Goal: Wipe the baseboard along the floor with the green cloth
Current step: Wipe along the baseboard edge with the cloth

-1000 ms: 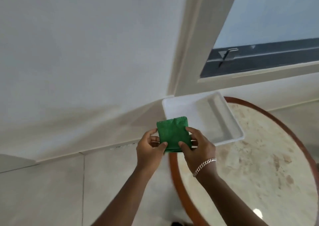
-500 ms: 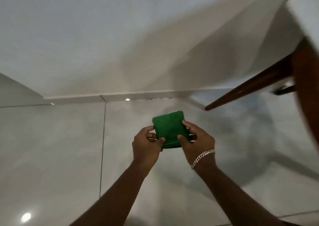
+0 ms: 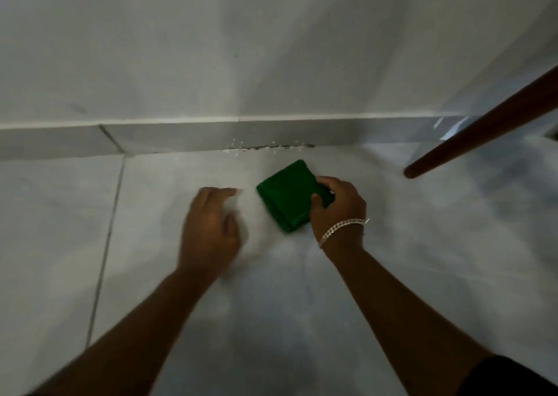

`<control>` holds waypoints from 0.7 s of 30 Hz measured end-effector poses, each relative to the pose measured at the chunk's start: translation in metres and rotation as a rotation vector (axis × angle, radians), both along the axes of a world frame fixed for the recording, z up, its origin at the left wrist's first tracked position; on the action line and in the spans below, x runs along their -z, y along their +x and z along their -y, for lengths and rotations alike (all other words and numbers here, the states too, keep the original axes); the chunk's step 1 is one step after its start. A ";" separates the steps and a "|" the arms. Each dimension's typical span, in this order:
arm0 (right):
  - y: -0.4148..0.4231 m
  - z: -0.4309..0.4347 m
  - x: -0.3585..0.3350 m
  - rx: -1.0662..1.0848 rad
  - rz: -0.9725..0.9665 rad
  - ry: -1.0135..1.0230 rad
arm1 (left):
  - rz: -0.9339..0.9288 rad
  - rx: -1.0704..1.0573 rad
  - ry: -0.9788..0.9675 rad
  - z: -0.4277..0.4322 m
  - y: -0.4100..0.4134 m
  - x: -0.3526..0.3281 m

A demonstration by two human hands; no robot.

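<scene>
Hands have parted since a moment ago: only the right hand (image 3: 338,205) now grips the folded green cloth (image 3: 287,194), while the left hand (image 3: 211,229), blurred, hangs open and empty beside it. The cloth sits low over the floor tiles (image 3: 181,305), near the baseboard (image 3: 181,135), its far corner pointing toward a dark, speckled patch (image 3: 268,147) there. A wooden leg (image 3: 483,123) slants at right.
</scene>
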State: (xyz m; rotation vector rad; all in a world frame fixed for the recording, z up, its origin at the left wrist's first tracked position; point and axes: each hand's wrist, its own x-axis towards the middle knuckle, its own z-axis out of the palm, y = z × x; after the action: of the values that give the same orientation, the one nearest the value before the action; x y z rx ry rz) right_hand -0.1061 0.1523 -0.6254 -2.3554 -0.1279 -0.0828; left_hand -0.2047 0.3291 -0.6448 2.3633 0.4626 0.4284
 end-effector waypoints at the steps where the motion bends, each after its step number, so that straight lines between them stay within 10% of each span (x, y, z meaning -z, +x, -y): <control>1: 0.002 -0.007 0.002 0.015 0.043 -0.066 | -0.056 0.050 0.173 -0.018 -0.002 0.010; 12: 0.025 -0.031 0.030 -0.266 0.205 -0.468 | -0.425 0.059 0.434 -0.060 0.005 0.027; 21: 0.050 -0.079 0.033 0.079 0.062 -0.417 | -0.442 0.047 0.418 -0.062 0.012 0.031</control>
State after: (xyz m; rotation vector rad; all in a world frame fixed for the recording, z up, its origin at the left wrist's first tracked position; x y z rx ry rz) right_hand -0.0557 0.2312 -0.6583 -2.7757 -0.0881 -0.1829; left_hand -0.1929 0.3910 -0.6758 2.8807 0.5573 -0.0347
